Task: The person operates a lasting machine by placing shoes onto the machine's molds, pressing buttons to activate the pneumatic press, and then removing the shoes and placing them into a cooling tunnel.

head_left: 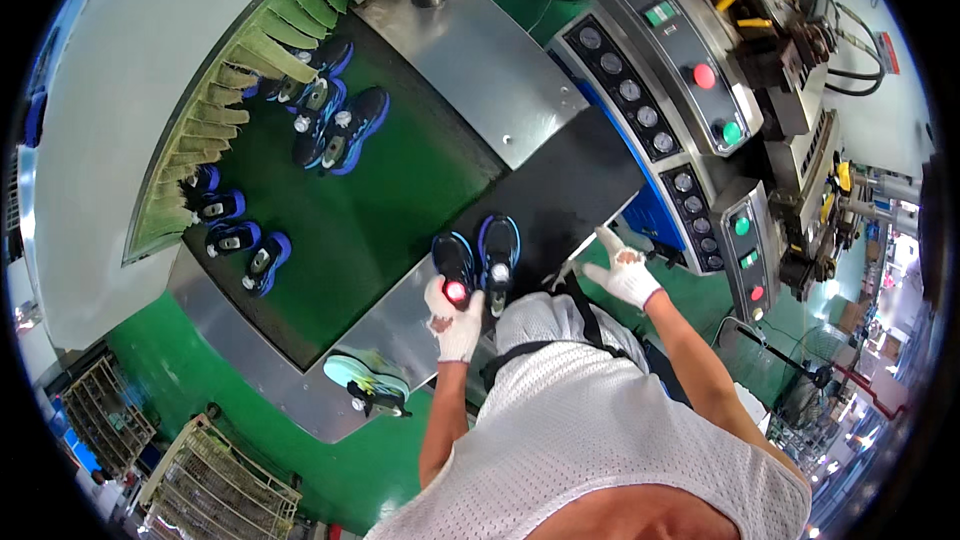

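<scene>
In a white glove with worn patches, my left hand has its fingers and thumb around the heel end of a black shoe with blue edging. A bright red round spot glows between the fingers. Right beside that shoe lies a second black shoe, purple-blue at the sole, with a pale last end showing at its heel. Both rest on the dark ledge before me. My gloved right hand hangs over the ledge's right end, fingers apart and holding nothing.
A green conveyor belt carries several shoes beneath a fringed green curtain. Near my left forearm, a mint-soled shoe lies on the metal edge. To the right stands a machine panel with gauges and buttons. Wire racks stand lower left.
</scene>
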Action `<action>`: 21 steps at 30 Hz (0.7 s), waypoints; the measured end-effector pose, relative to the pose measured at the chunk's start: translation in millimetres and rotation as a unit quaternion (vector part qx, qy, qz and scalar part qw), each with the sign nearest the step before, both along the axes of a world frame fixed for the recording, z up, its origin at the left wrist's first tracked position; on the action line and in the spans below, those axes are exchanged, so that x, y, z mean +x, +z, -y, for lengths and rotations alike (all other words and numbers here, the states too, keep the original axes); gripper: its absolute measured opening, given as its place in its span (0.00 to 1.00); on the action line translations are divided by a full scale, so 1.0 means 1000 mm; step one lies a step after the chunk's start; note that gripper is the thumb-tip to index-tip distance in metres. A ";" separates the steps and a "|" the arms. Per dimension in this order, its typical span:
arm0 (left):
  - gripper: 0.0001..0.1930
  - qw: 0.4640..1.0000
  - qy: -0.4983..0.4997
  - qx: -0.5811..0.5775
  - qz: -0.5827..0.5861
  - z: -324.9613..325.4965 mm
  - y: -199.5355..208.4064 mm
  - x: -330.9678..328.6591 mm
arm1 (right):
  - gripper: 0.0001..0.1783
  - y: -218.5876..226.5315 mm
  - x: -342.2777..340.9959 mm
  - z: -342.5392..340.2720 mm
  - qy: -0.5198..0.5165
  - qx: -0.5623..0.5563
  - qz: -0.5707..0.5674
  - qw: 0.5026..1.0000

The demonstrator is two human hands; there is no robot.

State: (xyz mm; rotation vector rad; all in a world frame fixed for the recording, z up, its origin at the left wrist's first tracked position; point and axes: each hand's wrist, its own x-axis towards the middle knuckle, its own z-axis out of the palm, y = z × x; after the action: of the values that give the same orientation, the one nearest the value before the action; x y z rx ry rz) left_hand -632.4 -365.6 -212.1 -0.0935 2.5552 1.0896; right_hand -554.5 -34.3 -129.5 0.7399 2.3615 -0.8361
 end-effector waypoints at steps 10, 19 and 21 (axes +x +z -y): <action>0.38 0.943 -0.082 -0.145 -0.288 0.001 -0.003 -0.334 | 0.46 0.029 0.012 -0.023 -0.124 0.075 0.077 0.986; 0.35 0.979 -0.142 -0.102 -0.102 -0.051 0.006 -0.333 | 0.43 0.059 0.006 -0.033 -0.185 0.014 0.007 0.983; 0.31 0.991 -0.129 -0.005 -0.040 -0.081 0.081 -0.285 | 0.40 0.061 -0.007 -0.025 -0.223 -0.069 -0.047 0.971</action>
State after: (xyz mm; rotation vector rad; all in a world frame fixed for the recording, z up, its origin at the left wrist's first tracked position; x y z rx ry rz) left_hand -917.2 -284.5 -130.7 0.2764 2.5535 0.9994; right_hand -561.6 -8.8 -68.7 1.2195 2.2178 -1.2309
